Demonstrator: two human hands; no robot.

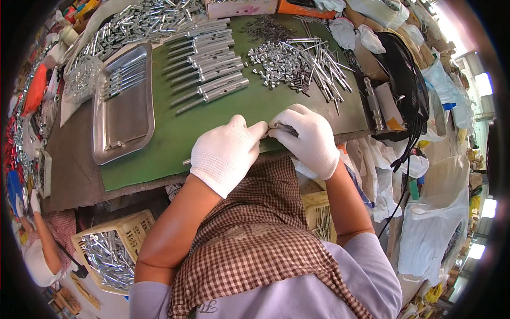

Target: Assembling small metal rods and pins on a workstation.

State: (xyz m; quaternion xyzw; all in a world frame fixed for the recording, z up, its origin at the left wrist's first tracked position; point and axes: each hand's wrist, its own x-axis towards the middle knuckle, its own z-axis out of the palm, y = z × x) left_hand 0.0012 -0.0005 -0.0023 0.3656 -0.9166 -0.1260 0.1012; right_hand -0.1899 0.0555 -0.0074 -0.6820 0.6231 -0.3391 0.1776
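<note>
My left hand (pixel 227 153), in a white knit glove, is closed around a thin metal rod (pixel 186 161), whose end sticks out past the glove on the left. My right hand (pixel 309 138), gloved the same way, pinches a grey metal tube (pixel 287 129) close to the left fingertips. The gloves hide whether rod and tube are joined. Both hands are over the near edge of the green mat (pixel 154 165). Beyond them lie several silver tubes with thin rods (pixel 226 91) in a row, a heap of small metal nuts (pixel 273 61) and a pile of loose rods (pixel 324 69).
Left of the mat sits a steel tray (pixel 150 109) with several rods inside. Metal sleeves (pixel 143 24) are heaped behind it. A black bag (pixel 398 74) with dangling cords stands on the right. Below the table is a yellow crate (pixel 139 228); another person's arm (pixel 48 239) shows at far left.
</note>
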